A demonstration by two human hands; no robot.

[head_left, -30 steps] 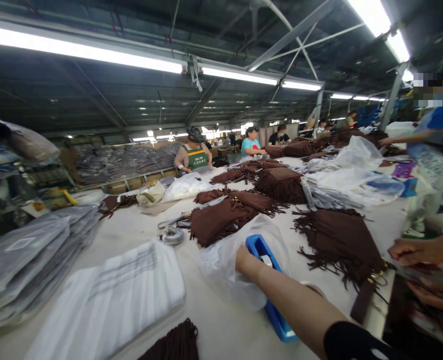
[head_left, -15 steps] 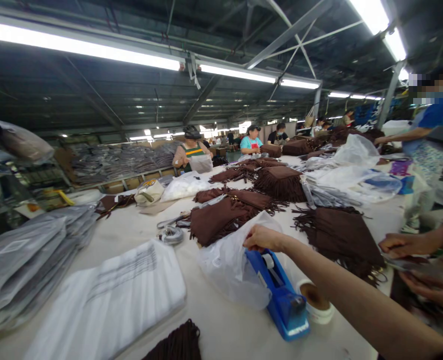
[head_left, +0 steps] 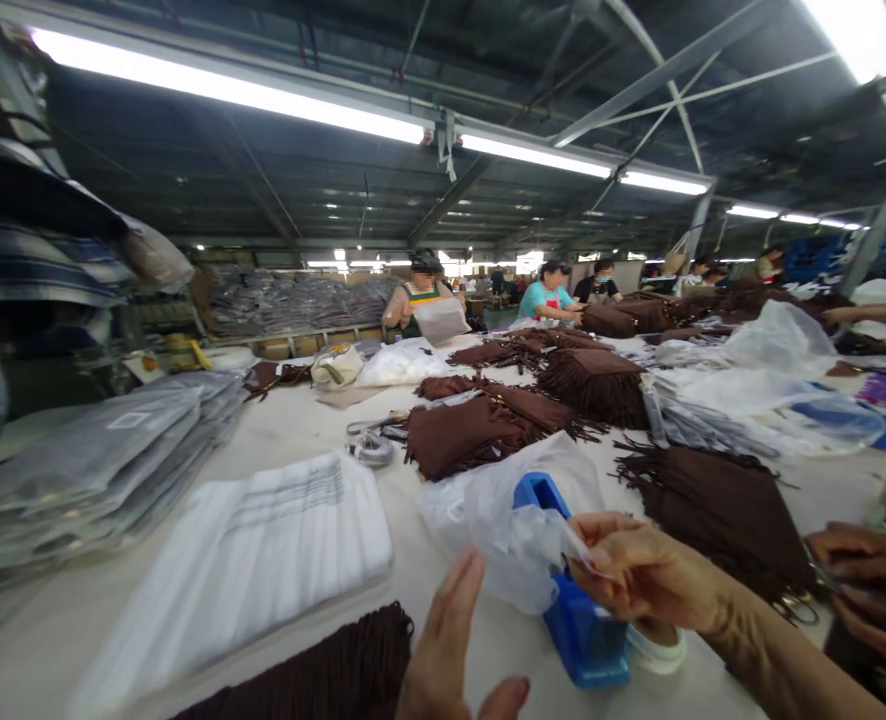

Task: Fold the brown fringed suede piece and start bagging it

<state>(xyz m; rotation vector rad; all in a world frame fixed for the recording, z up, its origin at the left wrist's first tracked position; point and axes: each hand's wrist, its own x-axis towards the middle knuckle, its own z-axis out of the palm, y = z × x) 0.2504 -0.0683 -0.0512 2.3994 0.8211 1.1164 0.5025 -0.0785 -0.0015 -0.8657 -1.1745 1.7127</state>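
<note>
In the head view, my right hand (head_left: pixel 630 565) pinches the edge of a thin translucent plastic bag (head_left: pixel 480 520), above a blue tape dispenser (head_left: pixel 585 635). The bag lies crumpled around the dispenser and covers part of it. My left hand (head_left: pixel 447 640) is raised at the bottom middle, its fingers straight and the thumb apart, holding nothing. Beside it lies a dark brown fringed piece (head_left: pixel 308 670), cut off by the lower edge of the view. A roll of tape (head_left: pixel 657 645) sits right of the dispenser, partly behind my right wrist.
A stack of white plastic bags (head_left: pixel 285 550) lies left of centre, with grey packed bags (head_left: pixel 90 450) farther left. Brown fringed bags (head_left: pixel 458 430) and another one (head_left: pixel 720 510) lie beyond. A co-worker's hands (head_left: pixel 870 580) are at the right edge; other people work across the table.
My right hand has drawn back toward me, pulling up the plastic bag's edge. My left hand has come into view from below. The view has shifted left.
</note>
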